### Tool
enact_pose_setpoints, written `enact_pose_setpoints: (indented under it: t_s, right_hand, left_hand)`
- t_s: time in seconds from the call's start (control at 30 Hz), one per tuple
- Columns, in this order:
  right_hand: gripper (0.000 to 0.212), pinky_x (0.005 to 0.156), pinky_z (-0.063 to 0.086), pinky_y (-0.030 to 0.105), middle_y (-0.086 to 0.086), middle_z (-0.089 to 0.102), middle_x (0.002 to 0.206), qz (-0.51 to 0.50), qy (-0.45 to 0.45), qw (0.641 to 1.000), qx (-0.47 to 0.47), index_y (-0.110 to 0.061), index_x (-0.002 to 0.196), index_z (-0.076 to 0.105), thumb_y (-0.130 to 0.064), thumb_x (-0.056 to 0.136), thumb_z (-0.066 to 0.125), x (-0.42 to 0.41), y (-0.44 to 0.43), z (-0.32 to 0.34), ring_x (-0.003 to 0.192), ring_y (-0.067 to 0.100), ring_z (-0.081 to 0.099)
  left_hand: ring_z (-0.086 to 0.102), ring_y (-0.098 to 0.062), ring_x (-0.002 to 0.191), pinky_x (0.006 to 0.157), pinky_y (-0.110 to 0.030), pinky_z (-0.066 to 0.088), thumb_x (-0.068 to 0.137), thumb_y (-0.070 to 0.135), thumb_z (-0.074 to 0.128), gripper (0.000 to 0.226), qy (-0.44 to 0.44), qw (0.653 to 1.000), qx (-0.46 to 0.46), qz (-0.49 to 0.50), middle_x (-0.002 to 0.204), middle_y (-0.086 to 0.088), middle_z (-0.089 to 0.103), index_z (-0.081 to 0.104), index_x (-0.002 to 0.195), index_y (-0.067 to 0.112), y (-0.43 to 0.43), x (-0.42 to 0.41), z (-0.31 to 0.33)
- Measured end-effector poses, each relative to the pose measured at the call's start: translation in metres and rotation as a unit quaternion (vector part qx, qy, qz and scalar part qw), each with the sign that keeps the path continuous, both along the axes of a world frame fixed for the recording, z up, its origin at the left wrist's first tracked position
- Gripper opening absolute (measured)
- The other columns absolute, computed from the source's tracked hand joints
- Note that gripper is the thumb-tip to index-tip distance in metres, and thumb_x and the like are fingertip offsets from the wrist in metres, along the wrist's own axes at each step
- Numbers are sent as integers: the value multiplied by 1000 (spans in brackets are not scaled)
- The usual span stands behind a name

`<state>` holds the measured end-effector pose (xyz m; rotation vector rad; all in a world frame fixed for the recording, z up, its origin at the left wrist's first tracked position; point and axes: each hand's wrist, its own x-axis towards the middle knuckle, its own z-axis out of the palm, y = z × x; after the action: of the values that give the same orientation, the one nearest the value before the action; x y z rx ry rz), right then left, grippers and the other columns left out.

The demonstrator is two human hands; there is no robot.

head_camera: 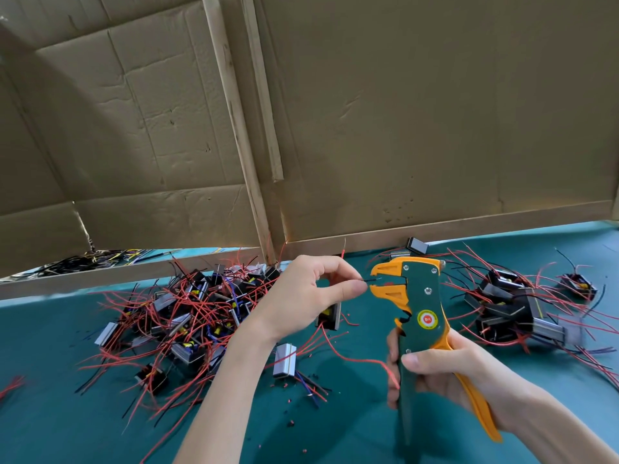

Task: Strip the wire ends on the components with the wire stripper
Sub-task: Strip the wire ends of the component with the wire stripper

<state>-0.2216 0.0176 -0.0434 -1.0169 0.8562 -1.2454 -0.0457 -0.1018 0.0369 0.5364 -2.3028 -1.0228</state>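
Note:
My right hand grips the handles of a green and orange wire stripper, held upright with its jaws pointing left. My left hand pinches a thin black wire between thumb and fingers, and the wire's tip lies between the stripper's orange jaws. A small black component hangs below my left hand on its wires, with red leads trailing down toward my right hand.
A tangled pile of components with red and black wires lies on the teal mat to the left. A smaller pile sits to the right. One silver component lies apart near my left forearm. Cardboard walls close the back.

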Motion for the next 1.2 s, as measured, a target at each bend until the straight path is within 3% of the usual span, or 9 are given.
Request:
enact_pose_setpoints:
  t_s: [0.13,0.37,0.57,0.73,0.87,0.93,1.07,1.2]
  right_hand:
    - [23,69,55,49,30,61,77,4,6,1000,-2,-1,81,67,-11,64,77,-1,2,1,69,40,64]
    - [22,67,55,46,31,62,78,11,40,999,-6,-2,81,68,-13,66,79,-3,3,1,71,41,64]
    - [33,65,53,43,25,60,72,6,84,996,-7,-8,82,65,-29,69,87,-3,8,0,66,37,61]
    - [39,50,50,36,21,55,57,-54,70,996,15,-12,71,65,-36,56,91,17,11,-2,46,30,56]
    - [45,40,40,26,17,47,46,-163,88,982,41,-8,50,52,-43,52,80,33,8,-8,35,24,46]
    - [41,43,43,29,18,48,51,-159,54,985,43,-9,55,55,-40,53,81,33,7,-9,39,25,47]
    - [21,62,55,45,24,58,72,-102,-103,989,4,-7,77,67,-13,62,80,22,1,0,63,36,62]
    - [19,63,57,44,21,60,74,-145,-153,977,-18,-6,77,69,-3,59,74,7,0,5,65,34,64]
  left_hand:
    - [49,5,58,63,-6,36,85,21,71,10,-8,1000,2,2,66,17,61,74,84,11,1,-2,0]
    - [53,-7,72,71,-18,43,82,19,73,6,-18,1000,15,0,81,-5,67,76,83,14,2,2,3]
    - [47,-2,66,67,-10,36,81,17,74,8,-47,999,-14,-15,65,17,55,78,86,11,0,5,5]
    - [48,0,65,69,-12,38,80,17,74,7,-43,998,-31,-15,67,14,56,77,85,13,-8,8,3]
    - [52,5,66,68,-6,38,82,17,73,8,-31,999,-19,23,67,18,60,78,88,15,-14,3,-7]
    - [53,6,67,68,-7,38,84,15,71,8,-26,999,3,33,74,13,63,77,88,17,-14,-3,-15]
    - [59,5,80,79,-6,40,97,6,52,27,-10,999,24,29,86,4,67,71,97,24,-15,-8,-25]
    - [62,1,87,84,-6,38,100,-3,38,39,22,998,-8,59,89,1,69,66,110,23,-16,-10,-27]
